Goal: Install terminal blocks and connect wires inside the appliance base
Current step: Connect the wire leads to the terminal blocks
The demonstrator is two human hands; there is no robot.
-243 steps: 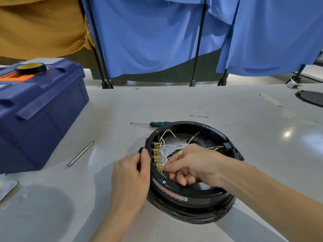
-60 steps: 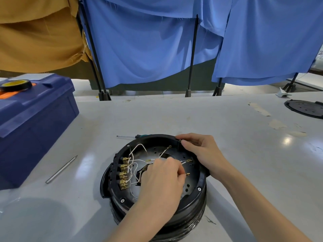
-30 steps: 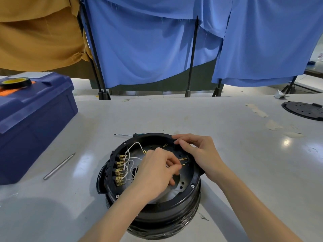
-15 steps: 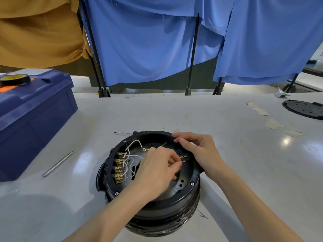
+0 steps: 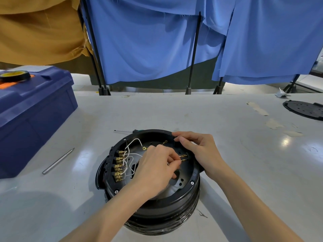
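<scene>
A round black appliance base (image 5: 157,206) lies upside down on the white table, its inside facing up. A row of brass terminals (image 5: 118,165) lines its left inner wall, with white wires (image 5: 132,144) looping from them. My left hand (image 5: 157,170) reaches into the middle of the base, fingers pinched on a wire with a brass connector (image 5: 183,160) at its tip. My right hand (image 5: 201,152) grips the far right rim of the base. A loose ring terminal (image 5: 144,148) lies inside near the back.
A dark blue toolbox (image 5: 33,116) with a roll of tape (image 5: 14,76) on top stands at the left. A metal rod (image 5: 58,161) lies beside it. A screwdriver (image 5: 126,131) lies just behind the base. A black round cover (image 5: 305,110) rests far right.
My left hand has pushed the brass connector slightly to the right, toward the base's right wall. My right hand keeps its hold on the rim. The base has not moved.
</scene>
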